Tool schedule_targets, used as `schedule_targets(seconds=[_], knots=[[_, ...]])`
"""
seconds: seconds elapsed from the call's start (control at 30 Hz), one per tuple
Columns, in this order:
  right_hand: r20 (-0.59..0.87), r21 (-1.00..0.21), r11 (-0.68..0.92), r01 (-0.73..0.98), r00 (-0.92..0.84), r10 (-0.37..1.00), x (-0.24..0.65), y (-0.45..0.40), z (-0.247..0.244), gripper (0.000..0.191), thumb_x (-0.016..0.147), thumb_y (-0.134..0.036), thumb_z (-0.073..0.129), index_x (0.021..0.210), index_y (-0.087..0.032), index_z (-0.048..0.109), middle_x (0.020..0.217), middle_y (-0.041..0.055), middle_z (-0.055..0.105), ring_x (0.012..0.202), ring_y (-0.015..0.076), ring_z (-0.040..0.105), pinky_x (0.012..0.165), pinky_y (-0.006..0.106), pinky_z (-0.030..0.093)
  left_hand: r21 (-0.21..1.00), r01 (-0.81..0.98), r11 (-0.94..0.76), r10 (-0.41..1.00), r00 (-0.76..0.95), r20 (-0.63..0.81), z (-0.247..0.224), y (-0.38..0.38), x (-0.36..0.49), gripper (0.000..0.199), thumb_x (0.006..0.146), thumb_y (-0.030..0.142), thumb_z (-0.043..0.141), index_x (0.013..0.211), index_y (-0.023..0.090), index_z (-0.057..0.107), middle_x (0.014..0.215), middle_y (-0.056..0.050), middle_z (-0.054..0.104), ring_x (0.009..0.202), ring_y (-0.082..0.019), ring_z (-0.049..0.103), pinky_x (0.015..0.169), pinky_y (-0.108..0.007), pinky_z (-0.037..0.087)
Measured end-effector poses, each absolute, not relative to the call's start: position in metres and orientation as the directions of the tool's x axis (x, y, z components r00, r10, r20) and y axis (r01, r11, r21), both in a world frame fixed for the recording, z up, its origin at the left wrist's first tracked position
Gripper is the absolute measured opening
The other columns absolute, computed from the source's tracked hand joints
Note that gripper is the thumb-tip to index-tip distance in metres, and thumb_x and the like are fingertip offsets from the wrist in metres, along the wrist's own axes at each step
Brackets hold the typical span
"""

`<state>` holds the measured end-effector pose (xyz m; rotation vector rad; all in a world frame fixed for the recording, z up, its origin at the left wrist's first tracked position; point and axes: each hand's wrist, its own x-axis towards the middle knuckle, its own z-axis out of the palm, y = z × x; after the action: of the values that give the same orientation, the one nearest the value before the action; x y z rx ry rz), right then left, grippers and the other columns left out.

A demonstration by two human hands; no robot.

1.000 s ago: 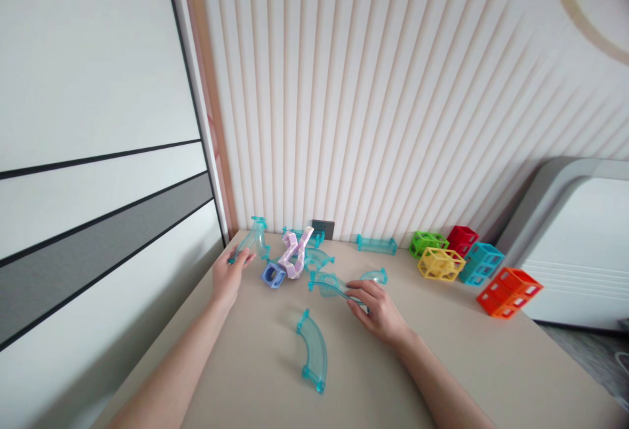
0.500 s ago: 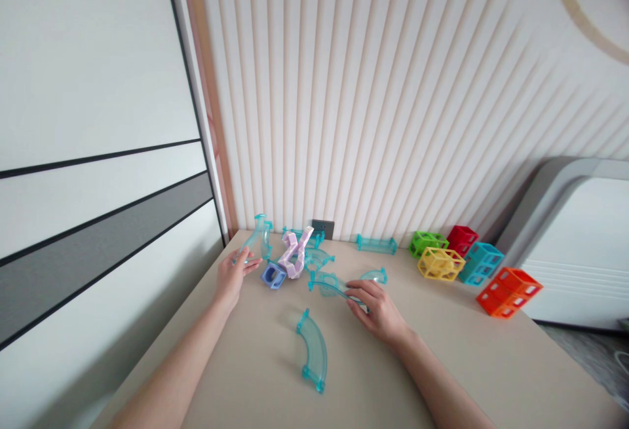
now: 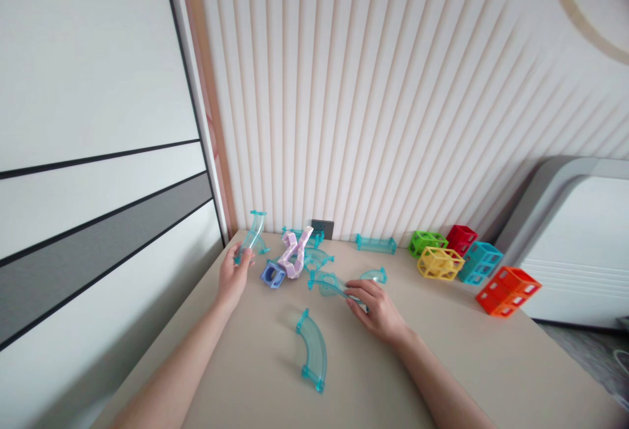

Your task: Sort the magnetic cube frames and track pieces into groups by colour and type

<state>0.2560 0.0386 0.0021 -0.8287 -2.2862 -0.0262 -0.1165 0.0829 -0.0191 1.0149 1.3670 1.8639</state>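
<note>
At the table's left side, my left hand (image 3: 236, 274) is closed on the lower end of a clear teal track piece (image 3: 255, 231), which stands tilted above the tabletop. My right hand (image 3: 374, 304) pinches the right end of another teal track piece (image 3: 327, 280). Between the hands are a pink-and-white forked piece (image 3: 295, 253) and a blue cube (image 3: 273, 274). Nearer to me lies a curved teal track (image 3: 314, 350). A short teal piece (image 3: 375, 276) rests just behind my right hand.
A straight teal piece (image 3: 376, 244) lies along the ribbed wall. On the right stand green (image 3: 426, 243), yellow (image 3: 440, 264), red (image 3: 462, 240), blue (image 3: 480, 262) and orange (image 3: 509, 292) blocks. A white cabinet (image 3: 98, 219) borders the table's left side.
My left hand has closed more around its track piece, and that piece has turned and shifted slightly left. My right hand is almost unmoved.
</note>
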Motion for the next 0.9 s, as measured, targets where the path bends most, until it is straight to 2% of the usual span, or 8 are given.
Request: schedule_targets(seconds=[0.13,0.27,0.37,0.47,0.53,0.67,0.83,0.9], knots=[[0.62,-0.229,0.788,0.572,-0.538,0.571,0.255,0.039,0.002,0.022,0.101,-0.028,0.051,0.116,-0.024,0.066,0.107,0.0116,0.075,0.094,0.0232,0.072,0.083,0.037,0.057,0.937,-0.156,-0.313,0.855,-0.476,0.207,-0.01,0.078,-0.108,0.064,0.068,0.05,0.083,0.12,0.02,0.062,0.095,-0.002,0.068,0.085,-0.019,0.072,0.08,-0.034,0.06],[0.62,-0.291,0.764,0.576,-0.495,0.609,0.254,0.038,0.0,0.025,0.102,-0.028,0.048,0.119,-0.023,0.065,0.108,0.0121,0.075,0.095,0.0241,0.072,0.084,0.038,0.057,0.908,-0.265,-0.325,0.889,-0.413,0.198,0.003,0.068,-0.094,0.057,0.066,0.045,0.086,0.113,0.02,0.065,0.092,-0.001,0.07,0.087,-0.019,0.073,0.085,-0.036,0.06],[0.625,-0.406,0.736,0.542,-0.422,0.656,0.25,0.036,-0.001,0.027,0.104,-0.032,0.045,0.119,-0.023,0.066,0.108,0.0125,0.074,0.095,0.0248,0.072,0.084,0.038,0.058,0.888,-0.351,-0.298,0.922,-0.347,0.172,0.014,0.056,-0.08,0.054,0.067,0.042,0.086,0.114,0.023,0.066,0.089,0.0,0.07,0.08,-0.018,0.073,0.066,-0.027,0.059],[0.606,-0.6,0.66,0.453,-0.281,0.744,0.241,0.035,-0.003,0.034,0.105,-0.038,0.041,0.11,-0.022,0.07,0.098,0.0106,0.074,0.088,0.0235,0.071,0.08,0.035,0.058,0.884,-0.386,-0.263,0.946,-0.282,0.159,0.026,0.045,-0.062,0.064,0.068,0.039,0.086,0.126,0.025,0.062,0.082,0.002,0.067,0.065,-0.014,0.068,0.038,-0.015,0.037],[0.561,-0.735,0.572,0.363,-0.148,0.815,0.233,0.034,-0.007,0.038,0.105,-0.042,0.039,0.107,-0.021,0.071,0.089,0.0091,0.074,0.08,0.0223,0.07,0.076,0.034,0.058,0.904,-0.344,-0.253,0.958,-0.221,0.184,0.033,0.04,-0.048,0.07,0.072,0.04,0.083,0.134,0.023,0.057,0.073,0.002,0.066,0.054,-0.012,0.062,0.037,-0.015,0.033],[0.453,-0.889,0.448,0.088,0.038,0.891,0.218,0.033,-0.02,0.04,0.105,-0.044,0.04,0.122,-0.019,0.065,0.096,0.0109,0.074,0.074,0.0208,0.069,0.072,0.037,0.06,0.938,-0.22,-0.266,0.952,-0.21,0.221,0.04,0.037,-0.018,0.069,0.079,0.044,0.077,0.14,0.02,0.056,0.075,0.0,0.067,0.053,-0.012,0.059,0.052,-0.024,0.052],[0.383,-0.905,0.387,-0.174,0.059,0.922,0.207,0.03,-0.032,0.043,0.103,-0.043,0.044,0.141,-0.025,0.052,0.118,0.0134,0.067,0.081,0.0209,0.07,0.076,0.04,0.061,0.925,-0.052,-0.376,0.916,-0.171,0.362,0.02,0.029,0.004,0.053,0.095,0.054,0.052,0.141,0.028,0.056,0.121,-0.011,0.067,0.092,-0.025,0.07,0.068,-0.033,0.06],[0.363,-0.907,0.361,-0.215,0.033,0.931,0.204,0.028,-0.033,0.049,0.101,-0.046,0.05,0.146,-0.028,0.046,0.122,0.0135,0.065,0.086,0.0223,0.071,0.078,0.041,0.061,0.907,0.06,-0.416,0.898,-0.132,0.42,0.007,0.024,0.005,0.048,0.099,0.049,0.048,0.142,0.03,0.056,0.135,-0.011,0.061,0.108,-0.028,0.067,0.084,-0.037,0.059]])
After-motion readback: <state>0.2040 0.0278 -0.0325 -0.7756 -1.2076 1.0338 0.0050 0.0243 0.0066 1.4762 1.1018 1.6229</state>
